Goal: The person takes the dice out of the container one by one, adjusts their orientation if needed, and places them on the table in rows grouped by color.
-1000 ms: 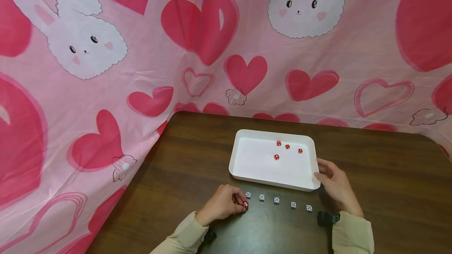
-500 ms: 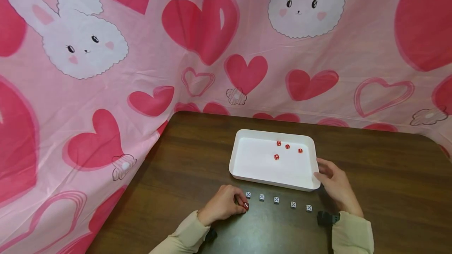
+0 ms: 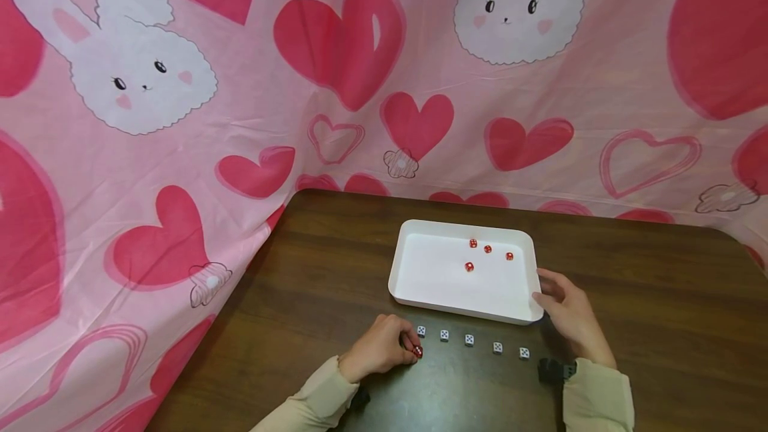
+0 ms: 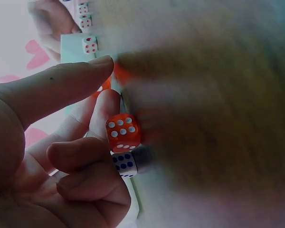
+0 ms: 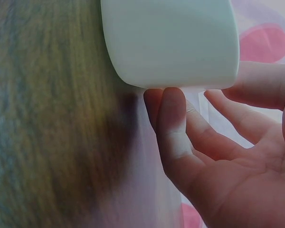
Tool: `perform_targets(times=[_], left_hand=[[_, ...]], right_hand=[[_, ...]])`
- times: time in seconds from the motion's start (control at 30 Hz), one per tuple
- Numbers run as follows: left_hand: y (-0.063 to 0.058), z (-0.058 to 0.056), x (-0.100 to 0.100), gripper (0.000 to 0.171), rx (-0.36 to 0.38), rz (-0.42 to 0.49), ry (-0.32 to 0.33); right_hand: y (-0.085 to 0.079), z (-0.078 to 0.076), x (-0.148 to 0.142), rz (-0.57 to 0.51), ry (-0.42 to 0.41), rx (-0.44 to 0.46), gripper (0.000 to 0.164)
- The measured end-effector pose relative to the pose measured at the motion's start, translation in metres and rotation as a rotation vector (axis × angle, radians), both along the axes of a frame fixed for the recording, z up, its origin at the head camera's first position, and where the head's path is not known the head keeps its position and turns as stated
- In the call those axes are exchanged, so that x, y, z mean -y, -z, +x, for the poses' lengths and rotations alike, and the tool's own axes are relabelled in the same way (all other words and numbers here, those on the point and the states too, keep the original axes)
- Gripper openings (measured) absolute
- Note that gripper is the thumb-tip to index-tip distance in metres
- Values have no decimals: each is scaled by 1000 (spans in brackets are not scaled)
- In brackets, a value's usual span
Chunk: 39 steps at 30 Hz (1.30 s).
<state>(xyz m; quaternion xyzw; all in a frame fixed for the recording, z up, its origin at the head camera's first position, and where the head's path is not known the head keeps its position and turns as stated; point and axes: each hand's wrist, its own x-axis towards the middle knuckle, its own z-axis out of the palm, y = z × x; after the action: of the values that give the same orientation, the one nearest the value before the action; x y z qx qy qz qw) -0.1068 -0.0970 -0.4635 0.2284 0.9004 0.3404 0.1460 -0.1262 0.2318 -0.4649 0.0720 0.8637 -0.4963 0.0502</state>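
My left hand (image 3: 379, 347) pinches a red die between thumb and index finger; in the left wrist view most of that die (image 4: 106, 85) is hidden behind the fingers. A second red die (image 4: 123, 133), showing six white pips, sits against the curled fingers of the same hand, close beside a white die (image 4: 126, 164) with blue pips. On the right, my right hand (image 3: 573, 315) rests its thumb and fingertips against the end of a white tray (image 3: 432, 265). Its fingers look relaxed in the right wrist view, touching the tray's outer wall.
Several red dice (image 3: 488, 249) lie in the tray's far right part. In front of the tray, several white dice (image 3: 469, 340) form a spaced row on the dark wooden table (image 3: 336, 245). A pink heart-print cloth (image 3: 240, 119) hangs along the table's back and left edges.
The red die seen at my left fingertips has shifted slightly toward me, beside the row's left end. My right hand and the tray have kept their places.
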Motion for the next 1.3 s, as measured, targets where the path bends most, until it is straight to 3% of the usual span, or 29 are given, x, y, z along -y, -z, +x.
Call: perform_targets(times=[1.3], left_hand=[[-1,1,-2,13,0,-32,-8]], right_hand=[[-2,0,0,-7,3,34,55]])
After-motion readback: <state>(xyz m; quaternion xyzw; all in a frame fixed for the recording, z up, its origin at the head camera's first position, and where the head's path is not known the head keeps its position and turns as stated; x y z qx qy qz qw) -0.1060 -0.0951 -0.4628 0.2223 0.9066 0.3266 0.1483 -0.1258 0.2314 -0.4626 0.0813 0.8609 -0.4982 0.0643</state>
